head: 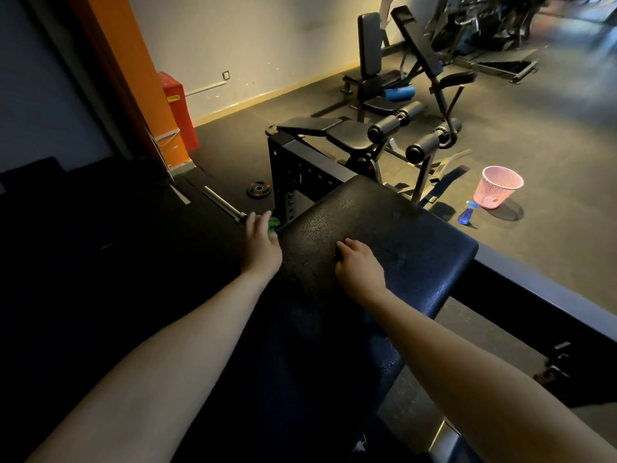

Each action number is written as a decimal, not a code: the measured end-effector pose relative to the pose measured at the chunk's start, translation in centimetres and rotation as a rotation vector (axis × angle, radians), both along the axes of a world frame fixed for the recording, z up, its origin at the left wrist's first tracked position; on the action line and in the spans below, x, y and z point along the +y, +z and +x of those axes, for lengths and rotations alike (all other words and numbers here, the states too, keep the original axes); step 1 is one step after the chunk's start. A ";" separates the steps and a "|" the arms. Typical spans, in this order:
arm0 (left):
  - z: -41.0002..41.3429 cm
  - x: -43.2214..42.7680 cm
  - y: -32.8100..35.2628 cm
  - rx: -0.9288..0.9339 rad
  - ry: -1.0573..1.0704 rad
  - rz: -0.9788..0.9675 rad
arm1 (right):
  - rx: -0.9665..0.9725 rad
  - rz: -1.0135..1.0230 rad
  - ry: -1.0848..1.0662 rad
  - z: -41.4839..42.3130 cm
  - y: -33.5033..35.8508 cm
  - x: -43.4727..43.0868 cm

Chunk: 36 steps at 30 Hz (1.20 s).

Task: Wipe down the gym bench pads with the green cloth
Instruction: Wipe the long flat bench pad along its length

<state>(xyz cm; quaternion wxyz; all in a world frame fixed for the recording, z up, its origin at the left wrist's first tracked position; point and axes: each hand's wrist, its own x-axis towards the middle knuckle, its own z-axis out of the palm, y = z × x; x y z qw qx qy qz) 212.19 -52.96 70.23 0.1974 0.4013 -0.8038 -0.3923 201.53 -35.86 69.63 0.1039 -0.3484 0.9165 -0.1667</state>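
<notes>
Small crumpled green cloth (273, 225), bunched at the left edge of the broad black textured vinyl bench pad (394, 225) and mostly hidden behind the fingers. Gripped there by the left hand (262, 246), fingers closed round it, wrist just off the pad's left side. Right hand (359, 269) planted on the pad's top near its middle, fingers curled under and nothing showing in them (knuckles up, thumb toward the left edge). Fine pale specks scattered over the pad surface between the two hands.

Beyond the pad's right edge, on the grey floor: a blue plastic spray bottle (467, 213) lying on its side, and just past it a pink perforated plastic basket (498, 186), upright. Past the far left corner, a black weight plate (258, 189) flat on the floor beside a steel barbell end (223, 203). Farther back, a black padded leg bench with roller cushions (347, 133), and at the wall an orange padded column (140, 81) with a red box (180, 110) beside it.
</notes>
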 end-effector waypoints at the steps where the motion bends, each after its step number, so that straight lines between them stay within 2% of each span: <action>1: -0.6 -0.1 -0.4 -0.134 -0.069 -0.068 | 0.028 0.005 -0.001 0.4 -0.3 0.0; 2: -1.1 0.2 -0.9 -0.242 -0.125 -0.168 | 0.050 -0.006 -0.014 0.6 -0.6 -0.2; 4: -2.0 1.3 -1.9 -0.324 -0.190 -0.350 | 0.076 -0.031 -0.048 0.5 -0.4 -0.5; 8: -2.7 3.0 -2.7 -0.233 -0.249 -0.429 | 0.097 -0.007 -0.068 0.2 0.0 -0.5; 14: -1.5 5.8 -3.1 -0.009 -0.493 -0.416 | 0.121 -0.016 -0.085 0.4 -0.3 -0.4; 17: -1.8 3.3 -3.1 0.027 -0.453 -0.485 | 0.112 -0.015 -0.076 0.4 -0.4 -0.2; 21: -2.7 -0.4 -2.4 -0.086 -0.213 -0.349 | 0.096 0.003 -0.038 0.3 -0.3 0.0; 24: -3.8 -0.3 -2.3 -0.197 -0.206 -0.311 | 0.100 0.015 -0.023 0.1 -0.5 -0.1; 26: -4.5 0.8 -2.4 -0.163 -0.197 -0.318 | 0.104 0.016 -0.027 0.0 -0.7 -0.1; 31: -3.6 5.5 -2.7 -0.047 -0.359 -0.427 | 0.090 -0.050 -0.049 -0.2 -1.6 -0.3; 36: -2.5 6.1 -2.5 -0.033 -0.482 -0.396 | 0.027 -0.096 0.010 -0.7 -1.5 0.8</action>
